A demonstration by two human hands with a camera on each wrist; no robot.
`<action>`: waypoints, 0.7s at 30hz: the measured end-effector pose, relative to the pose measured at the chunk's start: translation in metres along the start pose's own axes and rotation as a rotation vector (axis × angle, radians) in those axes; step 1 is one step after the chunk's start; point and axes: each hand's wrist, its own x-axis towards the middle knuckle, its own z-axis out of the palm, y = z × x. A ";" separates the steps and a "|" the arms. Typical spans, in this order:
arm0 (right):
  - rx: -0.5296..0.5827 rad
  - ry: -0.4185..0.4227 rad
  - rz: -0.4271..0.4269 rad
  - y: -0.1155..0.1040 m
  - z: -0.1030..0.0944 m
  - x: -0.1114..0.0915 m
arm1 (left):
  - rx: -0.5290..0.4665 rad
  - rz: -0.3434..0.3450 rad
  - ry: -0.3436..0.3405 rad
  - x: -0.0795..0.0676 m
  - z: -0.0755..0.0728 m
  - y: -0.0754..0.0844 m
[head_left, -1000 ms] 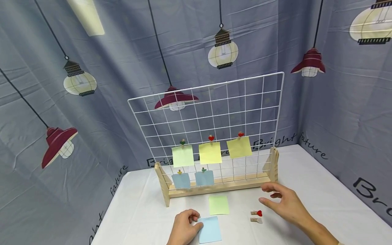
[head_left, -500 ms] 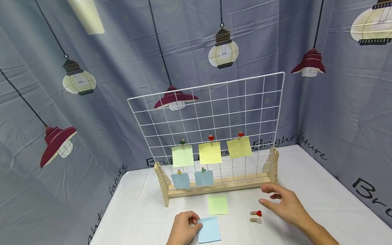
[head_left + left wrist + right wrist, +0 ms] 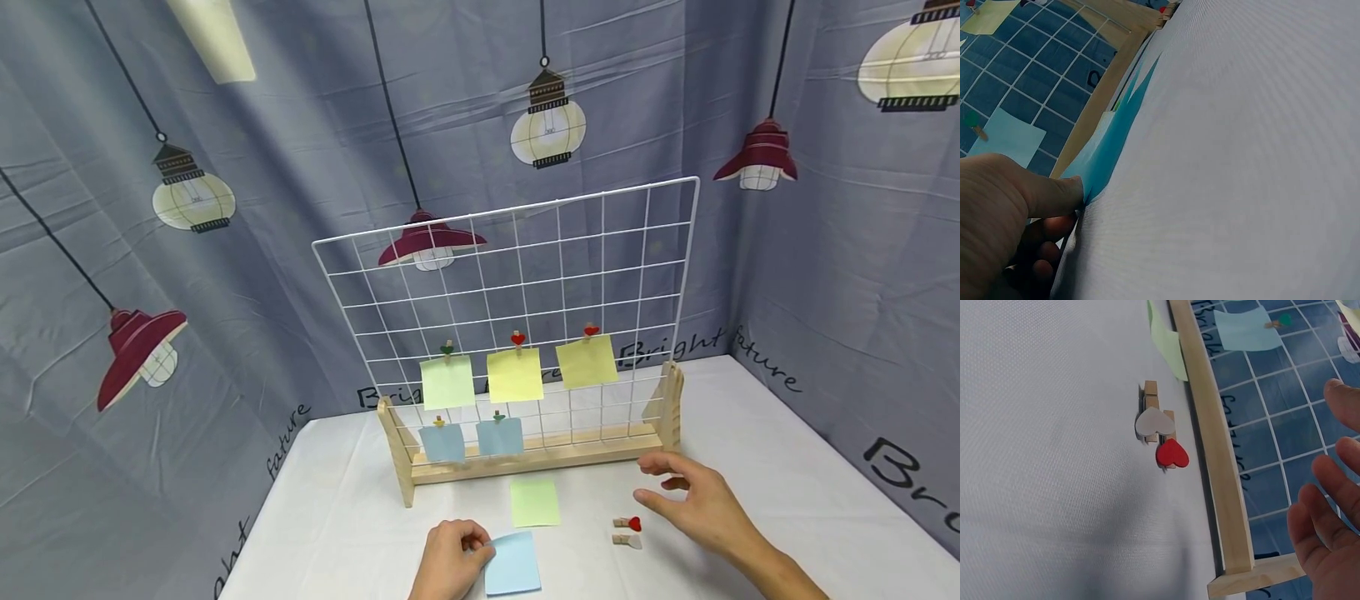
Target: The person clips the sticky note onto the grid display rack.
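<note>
On the white table, my left hand [image 3: 452, 557] pinches the left edge of a light blue sticky note [image 3: 513, 565] between thumb and fingers. In the left wrist view the blue note [image 3: 1113, 147] bends up from the cloth, its far end split into more than one layer. My right hand [image 3: 697, 504] hovers to the right with fingers loosely bent and nothing in it. Two small wooden clothespins lie left of it: one with a red heart [image 3: 634, 523], one with a white heart [image 3: 634, 542]. A pale green note [image 3: 535, 503] lies beyond the blue one.
Behind the notes stands a white wire grid [image 3: 558, 287] in a wooden base [image 3: 536, 454]. Clothespins hold a pale green note [image 3: 447, 383], two yellow notes [image 3: 514, 377] and two blue notes [image 3: 501, 437] on it. A grey-blue printed curtain [image 3: 300, 333] surrounds the table.
</note>
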 end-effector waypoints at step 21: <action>-0.004 -0.020 0.043 0.002 0.000 -0.006 | -0.139 -0.053 0.011 0.002 -0.011 0.008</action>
